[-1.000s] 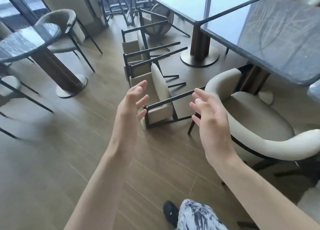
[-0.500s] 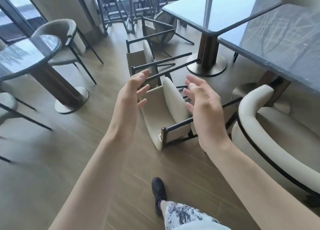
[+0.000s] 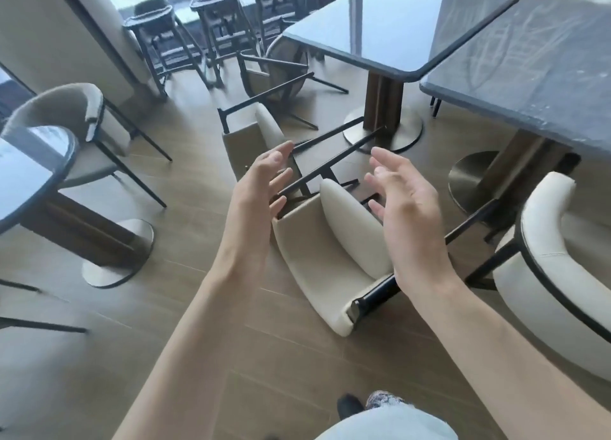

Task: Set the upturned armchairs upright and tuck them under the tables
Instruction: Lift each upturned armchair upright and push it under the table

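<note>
A cream armchair (image 3: pixel 317 261) with black legs lies tipped over on the wooden floor in front of me. A second tipped armchair (image 3: pixel 251 135) lies just behind it, and a third, round-backed one (image 3: pixel 281 69) lies further back by the table. My left hand (image 3: pixel 261 188) hovers over the near chair's left side, fingers spread, holding nothing. My right hand (image 3: pixel 406 214) hovers over its right side, palm inward, fingers spread, also holding nothing. A dark square table (image 3: pixel 390 36) stands behind the chairs.
An upright cream armchair (image 3: pixel 549 274) stands at the right under a dark marble table (image 3: pixel 535 75). At the left are a round table (image 3: pixel 23 178) and a grey chair (image 3: pixel 76 125). Several dark high chairs (image 3: pixel 205 19) line the window.
I have stepped closer, so the near tipped armchair now sits larger and right below my hands. Both hands have stayed open and spread, now either side of it.
</note>
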A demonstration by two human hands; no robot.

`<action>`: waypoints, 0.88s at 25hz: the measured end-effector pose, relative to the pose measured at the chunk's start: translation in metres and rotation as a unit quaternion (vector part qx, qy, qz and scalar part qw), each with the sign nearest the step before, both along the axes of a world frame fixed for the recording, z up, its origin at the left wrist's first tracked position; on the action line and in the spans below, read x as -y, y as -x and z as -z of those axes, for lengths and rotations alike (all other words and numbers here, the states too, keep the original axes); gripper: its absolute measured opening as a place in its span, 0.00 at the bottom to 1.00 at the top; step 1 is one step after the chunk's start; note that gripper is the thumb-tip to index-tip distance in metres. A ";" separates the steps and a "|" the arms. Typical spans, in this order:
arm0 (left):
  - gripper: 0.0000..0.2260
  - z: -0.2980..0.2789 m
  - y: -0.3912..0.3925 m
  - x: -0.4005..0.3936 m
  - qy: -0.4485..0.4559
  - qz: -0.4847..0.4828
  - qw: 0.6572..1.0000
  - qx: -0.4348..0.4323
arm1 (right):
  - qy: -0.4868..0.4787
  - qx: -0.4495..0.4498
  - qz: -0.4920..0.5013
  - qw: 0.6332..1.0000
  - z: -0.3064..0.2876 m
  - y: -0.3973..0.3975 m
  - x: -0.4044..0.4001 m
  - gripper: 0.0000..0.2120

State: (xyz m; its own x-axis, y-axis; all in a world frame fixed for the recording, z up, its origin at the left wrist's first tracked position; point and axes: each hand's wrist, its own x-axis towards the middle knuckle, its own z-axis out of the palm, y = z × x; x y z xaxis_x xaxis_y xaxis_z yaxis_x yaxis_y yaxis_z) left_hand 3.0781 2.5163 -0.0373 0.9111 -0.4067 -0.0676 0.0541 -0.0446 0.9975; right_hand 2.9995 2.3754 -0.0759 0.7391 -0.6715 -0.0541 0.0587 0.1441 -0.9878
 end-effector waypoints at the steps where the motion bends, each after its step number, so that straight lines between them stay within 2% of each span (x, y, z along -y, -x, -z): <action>1: 0.24 0.002 -0.015 0.001 0.011 0.010 1.000 0.004 | 0.002 -0.003 0.015 1.000 0.000 -0.011 -0.001 0.18; 5: 0.23 0.013 -0.079 0.006 0.031 0.073 0.997 0.014 | 0.017 -0.010 0.078 0.997 0.004 -0.056 -0.015 0.21; 9: 0.25 0.020 -0.146 -0.002 0.037 0.159 0.986 0.006 | 0.014 -0.014 0.134 0.991 0.008 -0.101 -0.042 0.19; 13: 0.22 0.025 -0.220 -0.016 0.020 0.259 0.966 -0.011 | 0.021 -0.028 0.239 0.970 0.009 -0.156 -0.076 0.17; 17: 0.18 0.028 -0.272 -0.029 0.014 0.338 0.941 -0.027 | 0.018 -0.037 0.320 0.946 0.009 -0.197 -0.109 0.22; 22: 0.21 0.033 -0.311 -0.047 0.025 0.404 0.914 -0.025 | 0.021 -0.037 0.377 0.925 0.003 -0.235 -0.146 0.20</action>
State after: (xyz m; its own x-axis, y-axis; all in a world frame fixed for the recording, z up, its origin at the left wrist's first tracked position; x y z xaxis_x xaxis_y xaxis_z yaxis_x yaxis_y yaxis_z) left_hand 3.3887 2.5633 -0.0700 0.3086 -0.9490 -0.0647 0.0693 -0.0454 0.9966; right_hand 3.2346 2.5215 -0.0793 0.0551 -0.9973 -0.0490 0.0583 0.0522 -0.9969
